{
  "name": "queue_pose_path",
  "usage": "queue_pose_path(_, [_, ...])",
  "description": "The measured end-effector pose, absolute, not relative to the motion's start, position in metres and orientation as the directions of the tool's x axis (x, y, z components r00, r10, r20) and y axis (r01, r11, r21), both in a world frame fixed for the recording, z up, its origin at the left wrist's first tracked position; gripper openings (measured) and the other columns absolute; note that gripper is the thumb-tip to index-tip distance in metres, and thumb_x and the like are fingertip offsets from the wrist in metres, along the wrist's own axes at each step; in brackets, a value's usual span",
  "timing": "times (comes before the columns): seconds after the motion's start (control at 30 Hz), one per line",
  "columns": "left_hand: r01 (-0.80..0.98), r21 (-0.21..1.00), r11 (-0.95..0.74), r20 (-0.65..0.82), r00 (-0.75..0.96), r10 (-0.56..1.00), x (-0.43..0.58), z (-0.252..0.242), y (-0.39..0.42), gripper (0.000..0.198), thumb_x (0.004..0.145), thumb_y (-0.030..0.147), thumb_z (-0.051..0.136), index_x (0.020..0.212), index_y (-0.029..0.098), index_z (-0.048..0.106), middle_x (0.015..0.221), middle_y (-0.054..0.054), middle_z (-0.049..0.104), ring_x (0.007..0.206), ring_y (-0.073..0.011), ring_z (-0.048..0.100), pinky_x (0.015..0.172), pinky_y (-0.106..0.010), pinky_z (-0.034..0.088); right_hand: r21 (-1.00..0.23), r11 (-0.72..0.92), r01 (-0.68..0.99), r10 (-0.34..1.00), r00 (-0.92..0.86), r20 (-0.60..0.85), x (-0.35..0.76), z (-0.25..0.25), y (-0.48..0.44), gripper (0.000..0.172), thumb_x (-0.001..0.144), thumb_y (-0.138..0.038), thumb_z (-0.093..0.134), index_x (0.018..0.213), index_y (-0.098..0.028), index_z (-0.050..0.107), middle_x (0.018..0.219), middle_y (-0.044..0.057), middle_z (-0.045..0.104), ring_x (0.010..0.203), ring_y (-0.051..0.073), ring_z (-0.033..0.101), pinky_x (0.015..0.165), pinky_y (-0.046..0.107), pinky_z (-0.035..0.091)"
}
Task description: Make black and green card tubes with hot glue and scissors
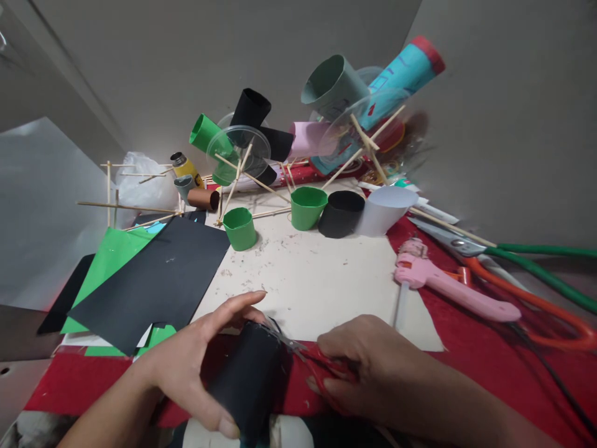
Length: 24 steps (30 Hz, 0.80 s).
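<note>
A black paper tube (pixel 247 373) is tilted near the front edge, and my left hand (pixel 196 361) grips it with the thumb at its lower end and the fingers by its top rim. My right hand (pixel 359 361) is closed round the red handles of a pair of scissors (pixel 298 348). The scissor blades meet the top rim of the tube, close to my left fingertips. Beyond my hands, a cream board (pixel 303 280) lies on the red cloth. Small green cups (pixel 239 230), a black cup (pixel 342 214) and a white cup (pixel 387 208) stand on it.
At right lie a pink glue gun (pixel 452 289) and large shears (pixel 466 246) with green and orange handles. Black sheets (pixel 163 280) and green sheets (pixel 102 261) overlap at left. Behind stand stick frames (pixel 237 177) bearing clear discs and paper tubes, beside a yellow bottle (pixel 186 168).
</note>
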State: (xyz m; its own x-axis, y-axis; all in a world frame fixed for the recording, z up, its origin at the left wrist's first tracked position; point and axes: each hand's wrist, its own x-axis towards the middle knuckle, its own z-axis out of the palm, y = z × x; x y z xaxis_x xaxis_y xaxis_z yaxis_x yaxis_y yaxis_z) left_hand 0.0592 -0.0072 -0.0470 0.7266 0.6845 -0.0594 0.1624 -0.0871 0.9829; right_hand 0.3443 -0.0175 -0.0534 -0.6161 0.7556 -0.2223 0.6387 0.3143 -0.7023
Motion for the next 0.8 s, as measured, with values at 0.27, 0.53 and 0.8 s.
queue_pose_path(0.27, [0.171,0.979,-0.107,-0.057,0.742,0.668,0.058,-0.048,-0.004,0.126,0.049,0.048,0.09,0.154,0.032,0.023,0.136,-0.011,0.05,0.121,-0.0362,0.054,0.107,-0.052,0.04,-0.712,0.347,0.61,0.779,-0.611,-0.144,0.348,-0.068,-0.017,0.029,0.069,-0.011,0.052,0.056,-0.019,0.027,0.05,-0.008,0.026,0.048,0.009,0.024,0.047,0.029,0.015])
queue_pose_path(0.53, [0.349,0.924,-0.157,-0.115,0.643,0.757,0.055,-0.048,-0.006,0.126,0.052,0.055,0.088,0.155,0.033,0.019,0.152,-0.013,0.036,0.134,-0.0425,0.04,0.112,-0.059,0.033,-0.751,0.263,0.606,0.837,-0.531,-0.134,0.344,-0.066,-0.017,0.025,0.079,-0.021,0.05,0.058,-0.021,0.037,0.053,-0.005,0.04,0.052,0.011,0.035,0.05,0.028,0.02])
queue_pose_path(0.8, [0.521,0.836,-0.172,-0.124,0.484,0.866,0.068,-0.045,-0.004,0.114,0.062,0.059,0.082,0.155,0.032,0.021,0.142,-0.014,0.048,0.127,-0.0394,0.048,0.108,-0.06,0.037,-0.76,0.228,0.609,0.882,-0.46,-0.103,0.343,-0.071,-0.016,0.029,0.081,-0.028,0.059,0.062,-0.022,0.038,0.056,-0.005,0.04,0.052,0.011,0.033,0.048,0.025,0.023])
